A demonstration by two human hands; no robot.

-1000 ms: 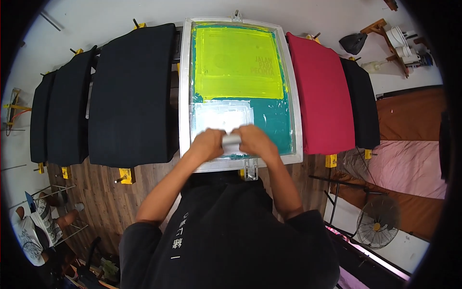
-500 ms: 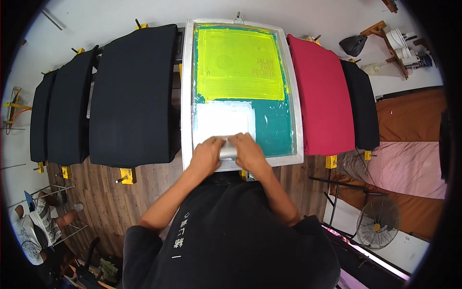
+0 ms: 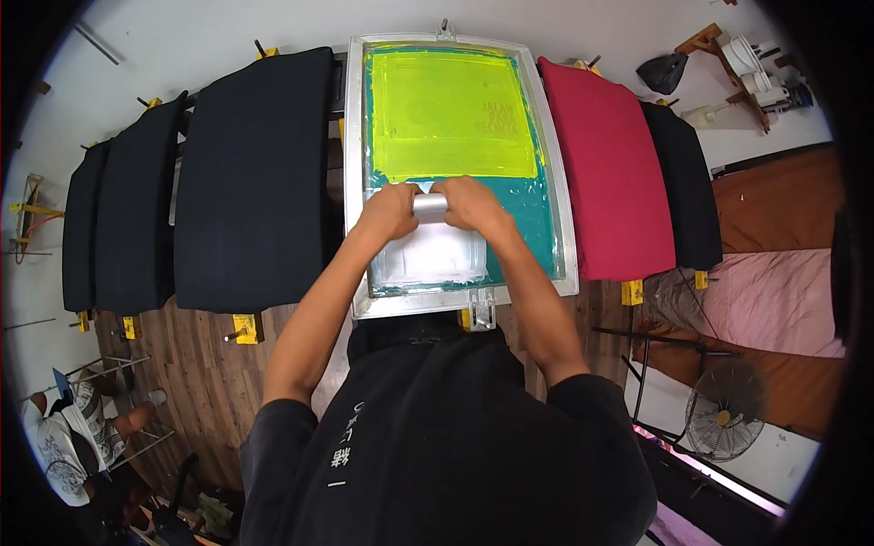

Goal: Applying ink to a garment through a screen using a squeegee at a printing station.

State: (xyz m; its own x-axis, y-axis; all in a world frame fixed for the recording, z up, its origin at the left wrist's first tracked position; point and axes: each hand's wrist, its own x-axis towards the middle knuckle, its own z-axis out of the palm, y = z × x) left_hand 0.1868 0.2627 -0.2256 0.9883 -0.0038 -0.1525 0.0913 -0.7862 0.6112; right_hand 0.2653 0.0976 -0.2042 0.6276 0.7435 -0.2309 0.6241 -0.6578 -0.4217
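Note:
Both my hands grip a silver squeegee (image 3: 431, 203) side by side, my left hand (image 3: 391, 211) on its left end and my right hand (image 3: 468, 202) on its right. The squeegee stands across the white ink patch (image 3: 432, 255), at that patch's far edge. Around it is a screen printing frame (image 3: 566, 264) with a pale metal rim and green mesh. A large yellow-green ink area (image 3: 428, 109) fills the mesh's far half, just beyond my knuckles. The squeegee's blade is hidden under the handle and my fingers.
Black fabric-covered boards (image 3: 255, 182) stand in a row to the left. A red-covered board (image 3: 610, 173) and another black one (image 3: 683, 182) are at the right. A floor fan (image 3: 726, 419) stands lower right; a seated person (image 3: 77, 437) is lower left. Yellow clamps (image 3: 246, 329) jut from the boards.
My hands have moved the squeegee away from me, from the white patch's near end to its far edge. The white layer behind it now looks thinner and more see-through.

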